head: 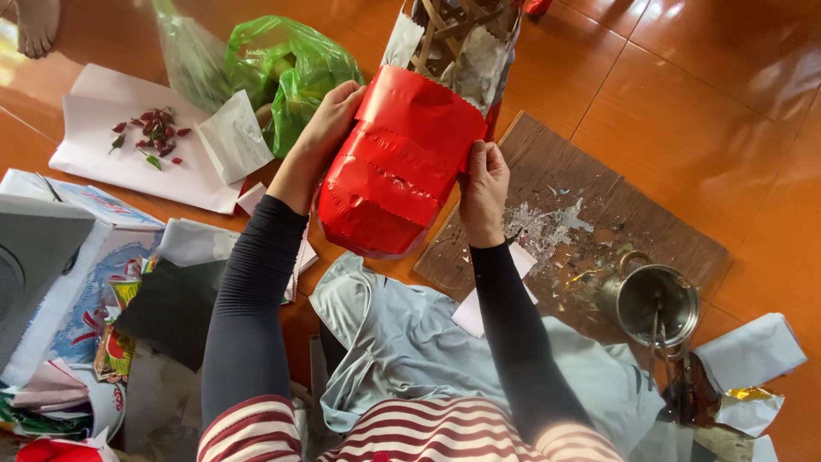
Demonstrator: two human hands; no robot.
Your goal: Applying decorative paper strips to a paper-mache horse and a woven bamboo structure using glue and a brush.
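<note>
While both arms reach forward, left hand and right hand clasp red foil.

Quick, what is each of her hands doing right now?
Left hand: closed on the left edge of the shiny red paper-covered frame.
Right hand: closed, pinching its right edge.

Two hands grip one red paper-covered frame: the left hand at its left edge, the right hand at its right edge. Beyond the left fingers lie two green plastic bags and one white sheet bearing a small heap of chilies, too many to count. Right of the right fingers sit one wooden board and one metal cup.
</note>
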